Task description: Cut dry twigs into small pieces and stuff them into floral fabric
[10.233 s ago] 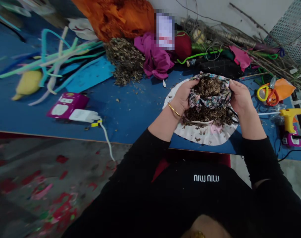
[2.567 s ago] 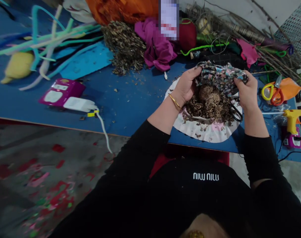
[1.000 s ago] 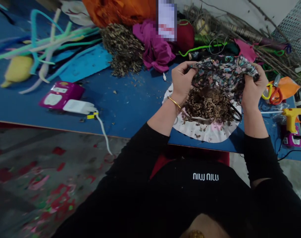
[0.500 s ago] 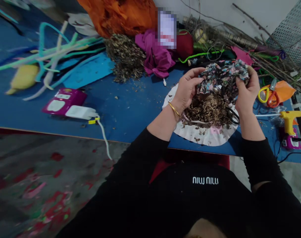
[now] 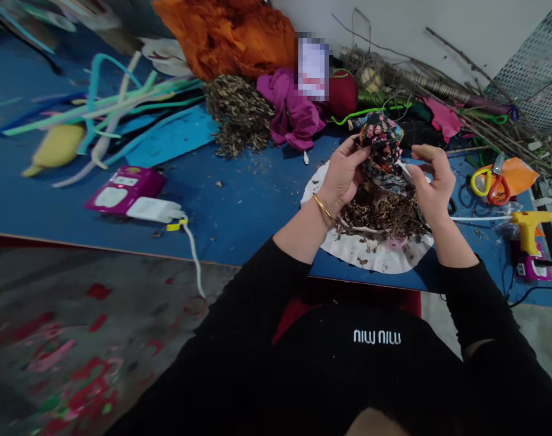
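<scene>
My left hand (image 5: 346,172) is closed on the edge of a dark floral cloth (image 5: 381,136), which is bunched into an upright lump. To the right of the cloth my right hand (image 5: 433,181) is half curled, thumb and fingers apart, with nothing plainly held. A small white bit shows near its thumb, too small to make out. Below both hands, brown dried plant shreds (image 5: 378,209) lie heaped on a round white sheet (image 5: 371,260) with a frilled rim. Part of the heap is hidden behind the cloth.
To the right are scissors (image 5: 490,184) with yellow and red handles and a yellow glue gun (image 5: 529,227). Twigs (image 5: 480,121), purple cloth (image 5: 298,115), orange cloth (image 5: 230,36) and more dried shreds (image 5: 237,115) line the back. A purple power strip (image 5: 126,191) sits left.
The cloth, spread between both hands before, is now gathered into a narrow lump in my left hand. My right hand has let go and moved slightly down and left.
</scene>
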`<state>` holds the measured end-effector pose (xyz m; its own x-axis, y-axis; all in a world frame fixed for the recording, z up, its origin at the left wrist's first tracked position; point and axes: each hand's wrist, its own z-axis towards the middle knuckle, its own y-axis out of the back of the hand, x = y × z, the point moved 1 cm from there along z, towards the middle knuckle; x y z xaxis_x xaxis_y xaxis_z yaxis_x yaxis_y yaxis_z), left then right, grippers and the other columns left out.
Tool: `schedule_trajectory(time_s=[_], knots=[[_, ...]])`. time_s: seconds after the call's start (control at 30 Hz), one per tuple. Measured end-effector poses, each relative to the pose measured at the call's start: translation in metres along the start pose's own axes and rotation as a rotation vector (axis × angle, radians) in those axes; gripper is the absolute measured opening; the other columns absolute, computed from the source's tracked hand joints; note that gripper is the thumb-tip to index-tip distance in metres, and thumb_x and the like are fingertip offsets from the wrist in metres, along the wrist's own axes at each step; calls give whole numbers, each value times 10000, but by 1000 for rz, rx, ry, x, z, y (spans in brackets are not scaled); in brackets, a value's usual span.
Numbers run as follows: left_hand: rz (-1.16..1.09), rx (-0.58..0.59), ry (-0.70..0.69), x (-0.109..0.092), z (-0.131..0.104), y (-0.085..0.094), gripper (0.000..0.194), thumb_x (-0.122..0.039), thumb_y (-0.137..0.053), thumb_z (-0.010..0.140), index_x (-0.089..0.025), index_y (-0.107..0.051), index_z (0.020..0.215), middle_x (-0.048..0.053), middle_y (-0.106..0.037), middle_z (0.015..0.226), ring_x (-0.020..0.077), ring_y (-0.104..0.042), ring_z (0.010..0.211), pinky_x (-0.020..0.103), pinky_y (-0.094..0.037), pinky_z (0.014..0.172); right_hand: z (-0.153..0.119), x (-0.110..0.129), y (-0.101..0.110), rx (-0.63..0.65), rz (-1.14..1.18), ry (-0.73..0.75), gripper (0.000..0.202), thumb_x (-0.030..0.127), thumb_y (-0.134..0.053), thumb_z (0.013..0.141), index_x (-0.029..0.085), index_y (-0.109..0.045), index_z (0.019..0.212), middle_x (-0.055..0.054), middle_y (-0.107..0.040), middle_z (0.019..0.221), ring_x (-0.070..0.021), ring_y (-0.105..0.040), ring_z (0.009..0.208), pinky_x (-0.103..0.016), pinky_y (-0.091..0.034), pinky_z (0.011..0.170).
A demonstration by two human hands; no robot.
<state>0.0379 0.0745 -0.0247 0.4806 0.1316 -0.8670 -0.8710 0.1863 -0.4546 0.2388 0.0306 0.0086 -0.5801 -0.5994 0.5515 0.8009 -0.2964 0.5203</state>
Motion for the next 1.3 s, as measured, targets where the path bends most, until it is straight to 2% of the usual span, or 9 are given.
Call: schedule_trajectory(time_s=[0.13,0.23,0.43,0.63,0.73,0.9,1.0,1.1,1.3], knots=[[21,20,-30,2,-3,-4,414,-474,-805,878,-278,-707,1229,25,-756,1272,280,-649,1316,471,-530,1106,-1,-14,-12,71,71,-92,860,661,-649,920,313,-332,1639,-126,-568,1519,-308,-643,1295,-528,-596,1012],[69,83,-15,3,-9,-9,406,-494,-798,884,-268,-699,1206,30,-754,1242,276,-666,1278,475,-540,1086,-1,-9,-18,123,79,-99,948,652,-721,864,330,-304,1652,-99,-513,1591,-323,-564,1406,-552,-545,1103],[150,174,-21,3,-16,-16,458,-534,-870,793,-242,-717,1110,22,-767,1160,255,-700,1158,427,-557,1047,-3,4,-13,13,133,-172,426,490,-620,958,258,-660,1314,-54,-732,1236,-262,-689,1171,-508,-570,1067],[189,171,-76,0,-16,-18,482,-484,-892,772,-240,-711,1147,29,-764,1172,236,-699,1120,411,-559,1026,-1,-4,-10,-127,189,-284,237,453,-663,924,250,-705,1037,12,-716,890,-198,-686,888,-436,-616,941],[185,115,-63,0,-16,-19,489,-468,-908,744,-227,-708,1119,37,-768,1157,221,-697,1088,392,-563,1011,2,-6,-9,-119,242,-307,302,513,-619,952,257,-695,1093,-3,-735,967,-207,-700,960,-432,-606,971],[199,22,-38,-1,-17,-19,464,-490,-923,700,-200,-707,991,23,-773,1007,209,-699,981,370,-582,926,3,6,-6,139,206,-116,706,534,-782,816,260,-590,1438,-69,-669,1418,-282,-632,1311,-478,-505,1153],[272,67,-72,-9,-19,-22,480,-498,-946,643,-188,-725,934,20,-767,950,210,-695,931,369,-586,894,2,11,-3,185,120,-35,589,375,-727,856,267,-636,1427,-67,-694,1396,-280,-627,1332,-494,-466,1188],[357,111,-58,-22,-22,-23,430,-507,-898,706,-189,-748,953,37,-776,938,211,-709,894,364,-591,859,5,-7,5,50,99,-84,451,337,-648,898,271,-696,1342,-50,-734,1323,-252,-661,1273,-479,-493,1155],[327,-9,-41,-33,-16,-9,352,-563,-761,870,-232,-752,991,64,-778,935,191,-732,811,344,-596,756,21,-98,52,-415,-48,-257,533,490,-477,989,214,-611,1425,-101,-714,1231,-254,-693,1142,-506,-569,1030]])
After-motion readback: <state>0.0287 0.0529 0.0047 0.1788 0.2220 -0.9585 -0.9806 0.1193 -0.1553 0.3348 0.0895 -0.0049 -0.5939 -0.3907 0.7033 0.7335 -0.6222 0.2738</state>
